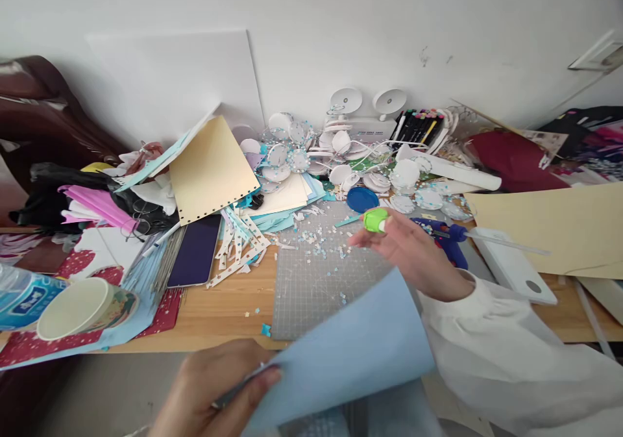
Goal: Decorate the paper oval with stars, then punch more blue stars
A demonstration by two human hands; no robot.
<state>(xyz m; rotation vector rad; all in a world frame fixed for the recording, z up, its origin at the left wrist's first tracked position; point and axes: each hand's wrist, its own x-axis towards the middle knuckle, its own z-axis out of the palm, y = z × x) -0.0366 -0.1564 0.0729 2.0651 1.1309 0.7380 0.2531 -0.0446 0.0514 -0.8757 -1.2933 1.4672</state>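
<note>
Two hands work over a cluttered bench (228, 307). The left hand (214, 385), low and nearest the camera, has its grip pinching the near left edge of a blue sheet (350, 359), thumb pressed on top. From that grip the sheet slants up and to the right, its far corner ending just under the right wrist. The right hand (413, 255) is stretched out over the grey cutting mat (311, 287), its grip closed on a small green punch (376, 220) at the fingertips. The punch lies beyond the sheet's upper edge, apart from it, above scattered paper bits (318, 245), with a blue glue gun (450, 237) just beside the hand.
</note>
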